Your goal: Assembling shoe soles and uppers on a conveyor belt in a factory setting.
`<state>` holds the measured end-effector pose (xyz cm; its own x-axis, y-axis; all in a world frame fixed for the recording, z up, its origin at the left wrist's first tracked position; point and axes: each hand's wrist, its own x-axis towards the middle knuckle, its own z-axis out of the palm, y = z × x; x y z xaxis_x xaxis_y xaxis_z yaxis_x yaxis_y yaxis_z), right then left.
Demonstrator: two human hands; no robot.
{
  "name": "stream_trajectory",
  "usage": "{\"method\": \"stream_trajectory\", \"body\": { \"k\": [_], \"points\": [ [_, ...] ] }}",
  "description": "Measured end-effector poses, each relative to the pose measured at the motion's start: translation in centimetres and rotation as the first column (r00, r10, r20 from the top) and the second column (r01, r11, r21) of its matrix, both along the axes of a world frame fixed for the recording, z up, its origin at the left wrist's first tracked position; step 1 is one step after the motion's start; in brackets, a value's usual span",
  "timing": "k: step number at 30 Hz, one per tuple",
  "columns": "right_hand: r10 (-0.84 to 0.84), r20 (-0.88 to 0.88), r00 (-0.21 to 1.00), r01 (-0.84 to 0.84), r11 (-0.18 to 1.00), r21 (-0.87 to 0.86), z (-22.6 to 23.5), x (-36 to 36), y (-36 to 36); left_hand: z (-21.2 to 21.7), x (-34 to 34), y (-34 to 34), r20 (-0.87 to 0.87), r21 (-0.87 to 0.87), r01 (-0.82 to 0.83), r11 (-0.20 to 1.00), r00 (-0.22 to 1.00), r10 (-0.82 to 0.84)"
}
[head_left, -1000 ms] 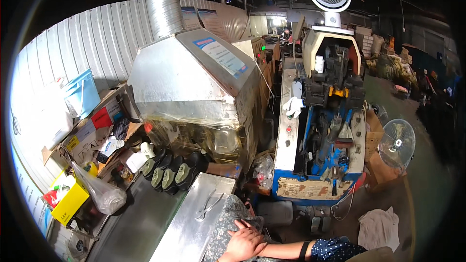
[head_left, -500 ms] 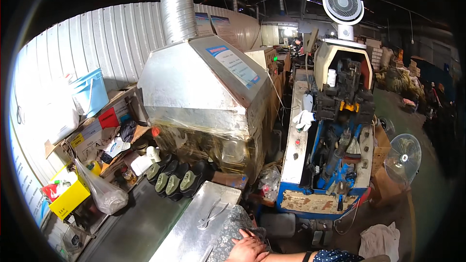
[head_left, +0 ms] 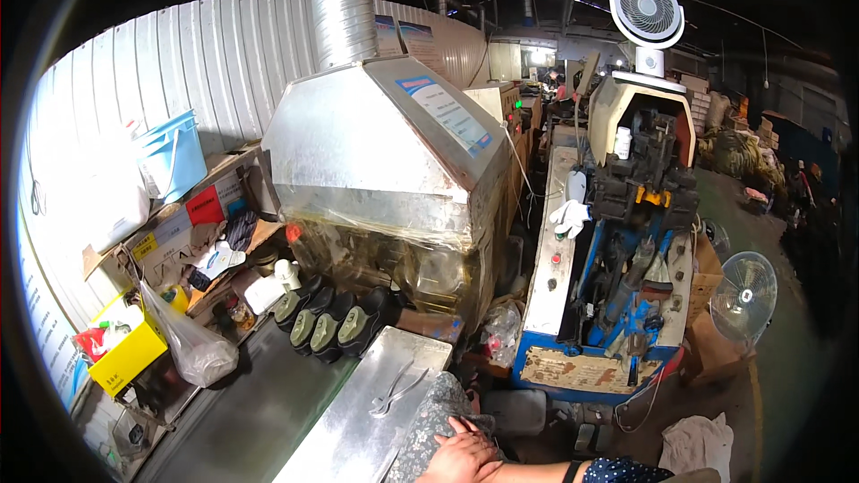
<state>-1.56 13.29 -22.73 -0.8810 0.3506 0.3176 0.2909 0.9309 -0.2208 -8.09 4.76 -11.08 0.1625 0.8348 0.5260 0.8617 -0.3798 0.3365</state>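
My hands rest together on grey floral cloth over my lap, at the lower middle. The left hand shows outstretched fingers lying flat and overlapping the other hand. My right hand lies against it, its forearm coming in from the right with a black wristband and a dotted sleeve; most of its fingers are hidden. No object shows in either hand. Left of them, a pair of metal pliers lies on a silvery metal tabletop. Past this top, several dark shoes with green uppers stand in a row.
A dark conveyor belt runs beside the tabletop, below a metal hood. At the left are a yellow box and a plastic bag. A blue-based machine stands ahead right, near a floor fan.
The view has tilted slightly, so the hood, shoes and machine appear shifted a little. My hands stay together on the lap; the pliers and shoes keep their places.
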Motion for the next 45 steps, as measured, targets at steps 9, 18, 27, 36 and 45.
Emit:
{"method": "stream_trajectory", "body": {
  "k": [9, 18, 27, 36, 45],
  "points": [
    [0.006, -0.276, 0.961, 0.022, 0.995, 0.1, -1.0, -0.2, -1.2, -0.9, -0.7, -0.7, 0.014, -0.169, 0.025, 0.985, 1.0, -0.023],
    [0.09, -0.307, 0.948, -0.104, 0.994, -0.029, 4.0, -0.5, -1.0, 0.1, -1.0, -1.0, 0.047, -0.197, -0.104, 0.975, 0.992, 0.115],
    [0.046, -0.329, 0.943, -0.069, 0.996, -0.06, 2.3, 0.1, -1.7, -0.7, -0.3, -0.7, 0.061, -0.153, -0.031, 0.988, 0.997, 0.041],
    [0.129, -0.32, 0.939, -0.21, 0.949, -0.233, 3.4, 1.4, -0.3, -0.4, -1.8, -1.0, -0.049, -0.205, -0.153, 0.967, 0.988, 0.146],
    [0.141, -0.375, 0.916, -0.262, 0.918, -0.296, 2.9, 2.7, 1.0, 2.6, -11.2, -19.8, 0.187, -0.309, -0.613, 0.727, 0.711, 0.678]
  ]
}}
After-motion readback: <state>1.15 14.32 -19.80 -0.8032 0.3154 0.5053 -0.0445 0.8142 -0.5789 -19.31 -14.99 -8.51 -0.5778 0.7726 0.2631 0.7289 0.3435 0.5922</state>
